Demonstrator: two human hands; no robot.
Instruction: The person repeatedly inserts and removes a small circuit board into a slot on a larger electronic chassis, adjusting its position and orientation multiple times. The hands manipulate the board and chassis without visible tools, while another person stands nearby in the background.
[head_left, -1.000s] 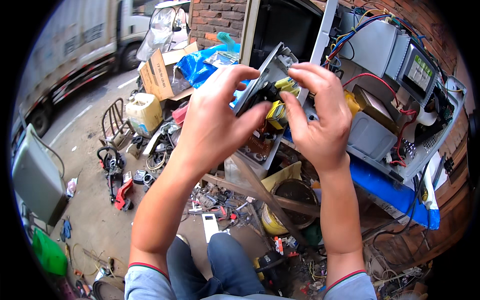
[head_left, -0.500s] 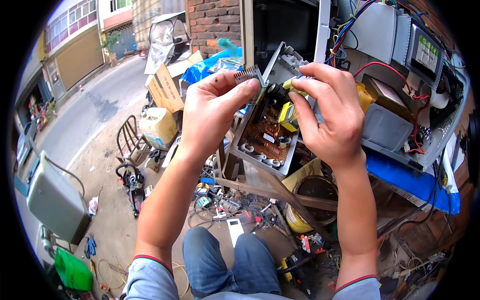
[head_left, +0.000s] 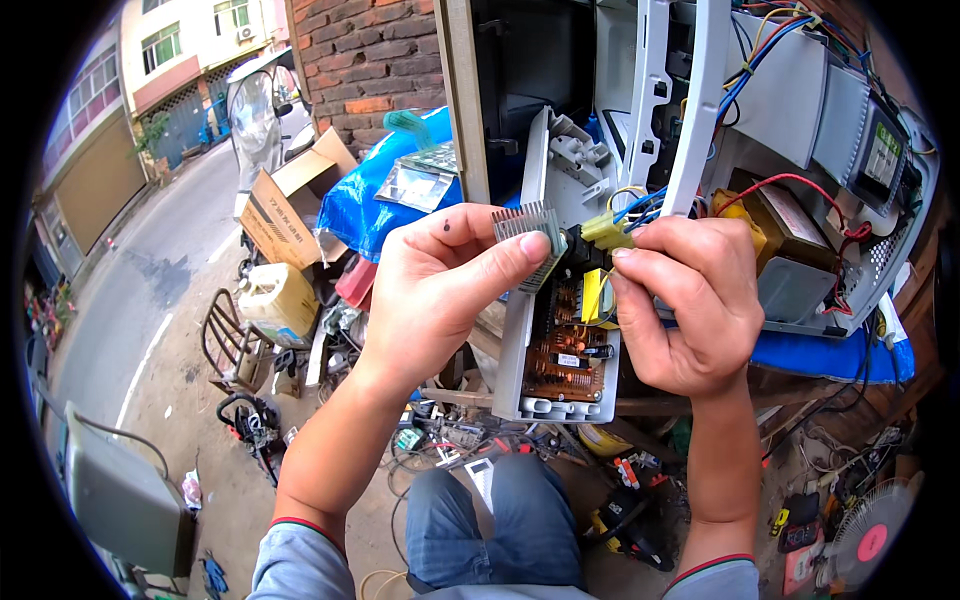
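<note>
My left hand (head_left: 455, 280) pinches a grey finned heat sink (head_left: 527, 222) between thumb and forefinger, at the left edge of a brown circuit board (head_left: 562, 378). The board sits in a grey plastic housing (head_left: 512, 345), tilted up toward me, with a yellow-wrapped transformer (head_left: 592, 300) on it. My right hand (head_left: 690, 290) is closed, thumb and fingertips pressed together at the edge of a pale yellow wire connector (head_left: 604, 232). Blue wires (head_left: 640, 206) run from that connector toward the back right. The fingers partly hide its right end.
A large opened appliance casing with red wires (head_left: 800, 185) and a small display (head_left: 880, 155) lies at the right on blue sheeting (head_left: 835, 355). Loose cables and scrap parts (head_left: 450, 440) litter the ground. At the left stand a plastic jug (head_left: 280, 300) and a metal-barred chair (head_left: 232, 335).
My right thumb and fingers have come together at the connector, having been apart before. The housing stands more upright in view. My left hand keeps its pinch on the heat sink.
</note>
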